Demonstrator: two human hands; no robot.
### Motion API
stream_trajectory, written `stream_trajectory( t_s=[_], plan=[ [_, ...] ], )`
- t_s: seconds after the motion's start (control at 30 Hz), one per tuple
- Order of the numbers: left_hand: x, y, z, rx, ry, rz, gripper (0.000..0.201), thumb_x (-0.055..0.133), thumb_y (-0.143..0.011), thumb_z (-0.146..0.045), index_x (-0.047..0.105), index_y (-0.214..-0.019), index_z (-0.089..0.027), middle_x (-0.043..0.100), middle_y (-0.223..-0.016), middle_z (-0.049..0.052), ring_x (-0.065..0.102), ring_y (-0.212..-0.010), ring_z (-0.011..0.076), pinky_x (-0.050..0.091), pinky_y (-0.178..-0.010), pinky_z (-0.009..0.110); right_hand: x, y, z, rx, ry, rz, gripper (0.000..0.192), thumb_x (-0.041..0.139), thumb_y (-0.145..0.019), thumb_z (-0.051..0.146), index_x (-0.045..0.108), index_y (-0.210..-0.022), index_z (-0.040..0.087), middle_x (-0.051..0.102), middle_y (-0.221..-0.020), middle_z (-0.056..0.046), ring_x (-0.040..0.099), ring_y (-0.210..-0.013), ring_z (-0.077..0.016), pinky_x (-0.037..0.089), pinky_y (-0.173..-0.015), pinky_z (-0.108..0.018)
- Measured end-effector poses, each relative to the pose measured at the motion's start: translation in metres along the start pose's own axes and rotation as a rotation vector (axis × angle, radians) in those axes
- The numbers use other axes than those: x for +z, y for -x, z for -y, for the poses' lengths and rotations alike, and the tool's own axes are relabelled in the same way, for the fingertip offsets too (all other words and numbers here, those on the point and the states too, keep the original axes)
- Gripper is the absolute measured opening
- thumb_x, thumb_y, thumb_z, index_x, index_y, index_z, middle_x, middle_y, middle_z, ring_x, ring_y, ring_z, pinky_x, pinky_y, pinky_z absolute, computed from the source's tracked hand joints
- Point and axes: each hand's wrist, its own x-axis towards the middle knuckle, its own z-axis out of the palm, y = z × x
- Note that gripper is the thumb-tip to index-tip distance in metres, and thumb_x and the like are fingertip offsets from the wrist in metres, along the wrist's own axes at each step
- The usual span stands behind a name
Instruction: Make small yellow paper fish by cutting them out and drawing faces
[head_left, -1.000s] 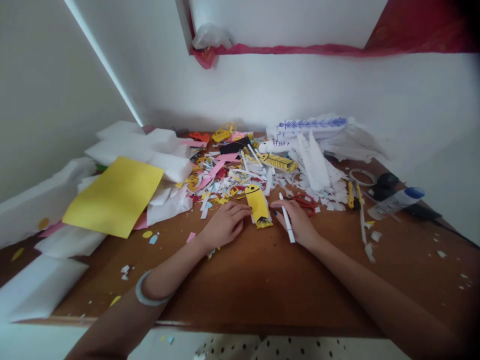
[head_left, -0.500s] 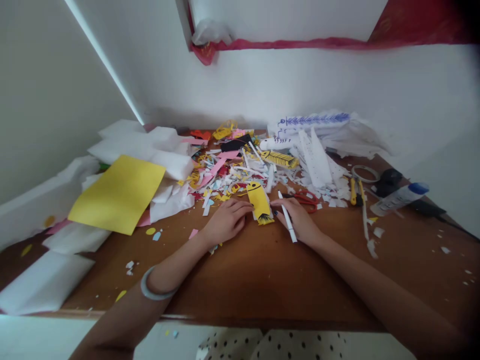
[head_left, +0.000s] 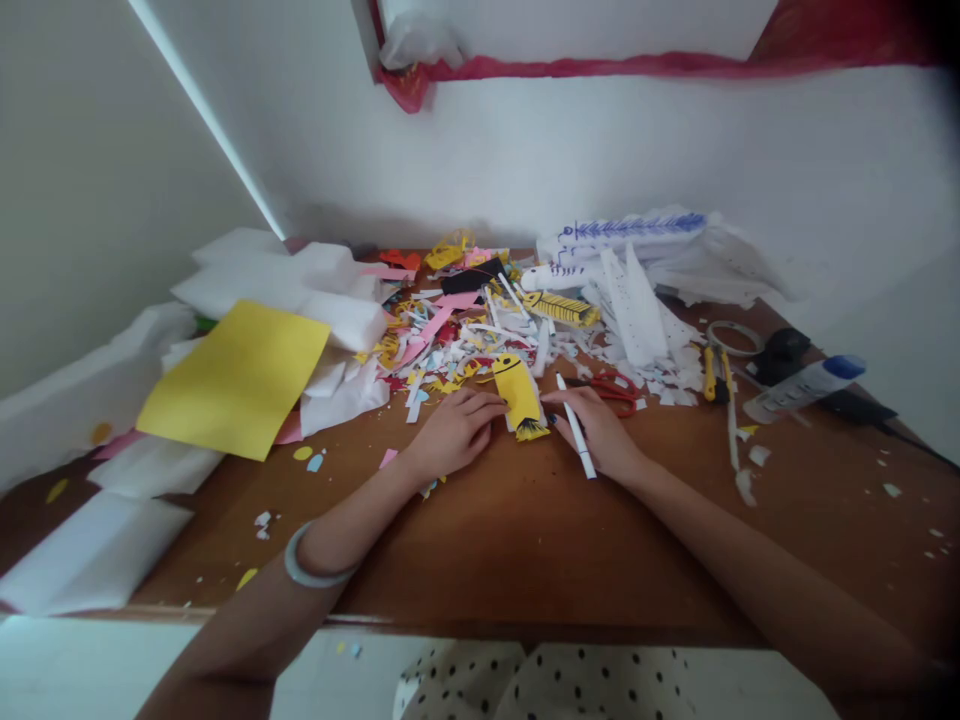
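A small yellow paper fish point(head_left: 518, 395) with black markings lies on the brown wooden table point(head_left: 525, 540). My left hand point(head_left: 451, 434) rests flat beside it, fingertips touching its left edge. My right hand point(head_left: 600, 432) sits just right of the fish and holds a white pen point(head_left: 576, 438), its tip near the fish's tail. A pale bangle point(head_left: 309, 565) circles my left wrist.
A heap of paper scraps point(head_left: 465, 335) lies behind the fish. Red scissors point(head_left: 611, 388), a yellow cutter point(head_left: 710, 373), a tape ring point(head_left: 733, 338) and a glue bottle point(head_left: 802, 388) sit at right. A yellow sheet point(head_left: 236, 375) and white foam pieces point(head_left: 90, 550) lie at left.
The view has tilted slightly, so everything sits a little higher in the picture. Both hands stay by the yellow fish with the pen still held.
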Motion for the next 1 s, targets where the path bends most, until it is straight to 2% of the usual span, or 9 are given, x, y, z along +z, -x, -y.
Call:
stream_trajectory(
  t_s=[0.3,0.43,0.6,0.77,1.0],
  plan=[
    [0.0024,0.0001,0.0022,0.009,-0.004,-0.006,0.038,0.043,-0.093,-0.015,0.057,-0.128,-0.022,0.061,-0.130,0.005,0.053,-0.119,0.0220,0.041,-0.103,0.041,-0.0010,0.0007,-0.0019,-0.023,0.020,0.006,0.033,0.052,-0.087,0.016,0.059,-0.118,0.024,0.068,-0.112,-0.009,0.057,-0.110,-0.0272,0.049,-0.095,-0.048],
    [0.0018,0.0007,0.0029,0.014,0.004,-0.005,0.037,0.044,-0.092,-0.015,0.058,-0.126,-0.021,0.062,-0.129,0.006,0.053,-0.118,0.0217,0.042,-0.102,0.041,0.0016,0.0019,-0.0045,-0.021,-0.048,-0.008,0.031,0.053,-0.088,0.017,0.057,-0.118,0.024,0.066,-0.116,-0.010,0.060,-0.110,-0.0257,0.049,-0.097,-0.047],
    [0.0008,0.0007,0.0017,0.012,0.004,-0.002,0.037,0.044,-0.092,-0.016,0.059,-0.126,-0.022,0.061,-0.129,0.006,0.053,-0.118,0.0222,0.042,-0.102,0.042,0.0065,0.0028,-0.0051,0.068,-0.243,-0.005,0.028,0.052,-0.091,0.021,0.054,-0.118,0.024,0.066,-0.117,-0.008,0.065,-0.108,-0.0213,0.052,-0.096,-0.042],
    [0.0009,0.0001,0.0007,0.006,0.003,-0.013,0.038,0.045,-0.092,-0.016,0.057,-0.127,-0.022,0.059,-0.133,0.007,0.051,-0.121,0.0236,0.041,-0.105,0.043,0.0042,0.0008,0.0021,0.134,-0.298,-0.005,0.026,0.051,-0.090,0.019,0.054,-0.115,0.024,0.067,-0.117,-0.007,0.066,-0.108,-0.0204,0.052,-0.097,-0.040],
    [0.0006,0.0016,0.0021,-0.003,-0.015,-0.010,0.035,0.044,-0.093,-0.016,0.058,-0.125,-0.023,0.059,-0.132,0.006,0.051,-0.121,0.0232,0.041,-0.105,0.043,0.0072,0.0018,0.0023,0.006,-0.146,-0.041,0.029,0.056,-0.090,0.025,0.056,-0.120,0.025,0.066,-0.120,-0.009,0.063,-0.110,-0.0233,0.050,-0.097,-0.044]
  ],
)
